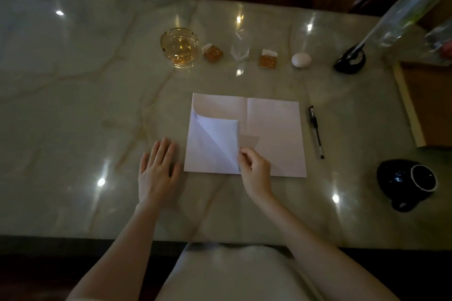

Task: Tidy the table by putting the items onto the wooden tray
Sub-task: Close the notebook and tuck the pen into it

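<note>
The pale marble worktop [73, 105] fills the view, and the wooden tray [430, 105] lies at its three o'clock edge, partly out of frame and bare where it shows. At the centre lies one open booklet of white paper [274, 134]; the right hand [255, 171] pinches the corner of its left page, folded over toward the spine, while the left hand [157, 171] lies flat and released on the stone at eight o'clock of the paper, holding nothing. To do this well, I judge the page should be flattened and the booklet closed before lifting, with the left hand steadying the edge. Along twelve o'clock sit one glass ashtray [179, 47], two small amber boxes [212, 52] [268, 60], one clear wrapper [241, 49], one egg [301, 59] and one dark dish [349, 61]. One black cup [407, 182] sits at four o'clock, one pen [316, 132] beside the paper.
</note>
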{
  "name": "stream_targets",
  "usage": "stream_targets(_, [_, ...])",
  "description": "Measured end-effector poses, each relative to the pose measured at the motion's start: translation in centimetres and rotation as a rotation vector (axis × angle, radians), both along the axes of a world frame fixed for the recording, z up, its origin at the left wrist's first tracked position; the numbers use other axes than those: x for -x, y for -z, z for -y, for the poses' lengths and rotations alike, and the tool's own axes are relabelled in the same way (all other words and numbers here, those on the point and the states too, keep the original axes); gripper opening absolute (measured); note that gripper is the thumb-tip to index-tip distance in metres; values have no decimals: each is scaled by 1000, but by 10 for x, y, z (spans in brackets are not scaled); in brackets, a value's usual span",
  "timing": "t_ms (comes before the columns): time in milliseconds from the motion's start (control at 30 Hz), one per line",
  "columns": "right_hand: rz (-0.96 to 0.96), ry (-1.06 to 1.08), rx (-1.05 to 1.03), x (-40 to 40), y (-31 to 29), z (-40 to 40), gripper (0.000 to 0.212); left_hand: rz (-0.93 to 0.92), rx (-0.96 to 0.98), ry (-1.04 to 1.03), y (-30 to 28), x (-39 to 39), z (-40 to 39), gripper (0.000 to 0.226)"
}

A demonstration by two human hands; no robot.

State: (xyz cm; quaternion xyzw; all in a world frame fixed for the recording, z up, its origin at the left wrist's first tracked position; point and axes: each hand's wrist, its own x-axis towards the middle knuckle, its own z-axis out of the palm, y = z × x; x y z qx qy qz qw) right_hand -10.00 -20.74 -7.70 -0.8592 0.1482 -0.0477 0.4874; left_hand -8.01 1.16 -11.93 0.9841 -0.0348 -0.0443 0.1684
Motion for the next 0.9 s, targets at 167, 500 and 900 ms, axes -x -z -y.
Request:
stream_targets(167, [-106,261,-396,3,-7,8,22,14,10,-40,-4,4,6,64])
stream_targets(500, [-69,428,-742,26,-20,30,20,-93,57,-151,-5,32,59,82])
stream_targets(900, [-63,648,-947,34,-6,69,21,-50,341,-257,-17,29,82,64])
